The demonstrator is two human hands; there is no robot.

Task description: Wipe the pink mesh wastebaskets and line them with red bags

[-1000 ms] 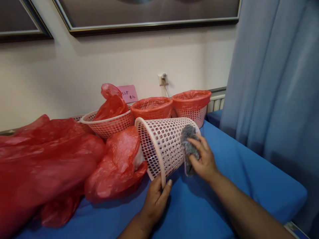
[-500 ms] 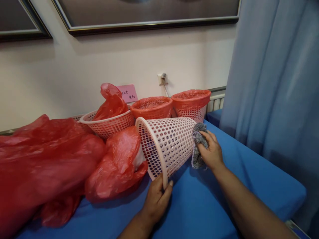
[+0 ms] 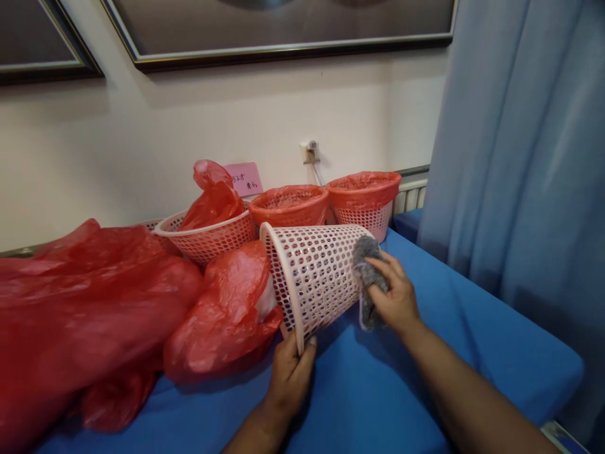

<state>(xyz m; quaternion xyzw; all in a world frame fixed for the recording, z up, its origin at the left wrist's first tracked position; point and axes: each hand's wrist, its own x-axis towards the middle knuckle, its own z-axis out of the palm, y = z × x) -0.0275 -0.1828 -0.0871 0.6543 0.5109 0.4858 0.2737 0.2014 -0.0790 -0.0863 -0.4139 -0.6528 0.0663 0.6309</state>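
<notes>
A pale pink perforated plastic basket (image 3: 316, 277) lies on its side on the blue table (image 3: 425, 384), its mouth facing left. My left hand (image 3: 289, 375) grips the lower part of the basket's rim, fingers curled round it. My right hand (image 3: 394, 296) is closed on a grey cloth (image 3: 366, 277) and presses it against the basket's bottom end at the right.
Crumpled red plastic bags (image 3: 104, 309) lie at the left, one (image 3: 227, 309) right at the basket's mouth. Three more baskets stand behind: one (image 3: 208, 233) with a loose red bag, two (image 3: 366, 198) lined in red. A blue curtain (image 3: 520, 157) hangs at the right.
My right hand slid the grey cloth from the basket's side out to its bottom end, then back onto it. The basket has turned and shifted slightly left under my left hand.
</notes>
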